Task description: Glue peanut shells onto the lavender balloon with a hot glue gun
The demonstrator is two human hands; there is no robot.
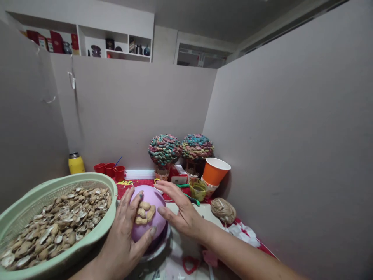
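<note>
A smooth, round purple balloon [154, 193] rests in a white-rimmed bowl [157, 251] in front of me. Several peanut shell pieces [150, 213] sit in a small cluster on its upper surface. My left hand [126, 227] is wrapped around the balloon's left and near side, thumb at the front and fingers behind the shells. At the right side of the balloon, my right hand [183, 212] has its fingers stretched out and apart, with nothing in them. Whether its fingertips touch the balloon I cannot tell.
A green basket [112, 190] of peanut shells stands at left. Behind are red cups [110, 170], a yellow bottle [76, 164] and two colourful shell-covered balls [164, 149]. An orange paper cup [215, 171], twine [223, 210] and green-handled scissors [194, 200] lie right. Grey partitions surround the table.
</note>
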